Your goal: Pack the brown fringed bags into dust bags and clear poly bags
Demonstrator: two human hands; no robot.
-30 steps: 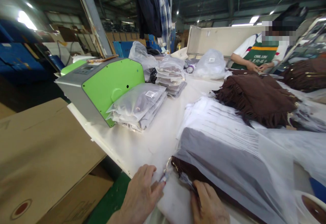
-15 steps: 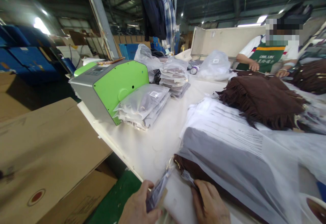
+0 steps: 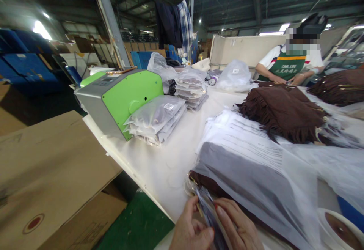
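Note:
Low in the view, my left hand [image 3: 191, 225] pinches a strip of dark, shiny, plastic-like wrapping [image 3: 209, 208]. From the other side my right hand [image 3: 237, 223] presses its fingers against the same strip, so both hands are closed on it. The strip runs up to gold-coloured metal hardware [image 3: 193, 181] at the end of a dark brown bag [image 3: 209, 184]. Most of that bag is hidden under a translucent plastic bag with printed lines [image 3: 244, 166]. What lies inside the wrapping I cannot make out.
A green and grey machine [image 3: 113, 102] stands on the white table [image 3: 153, 162], beside stacked bagged goods [image 3: 156, 119]. Brown fringed bags [image 3: 281, 109] lie at right, near a co-worker in a green apron [image 3: 290, 66]. A tape roll [image 3: 338, 227] and cardboard boxes [image 3: 57, 166] flank me.
My hands have come together, the left moving right, and the separate wrapping ends are now gathered into one strip. The co-worker's hands have also drawn closer together. The view has shifted slightly.

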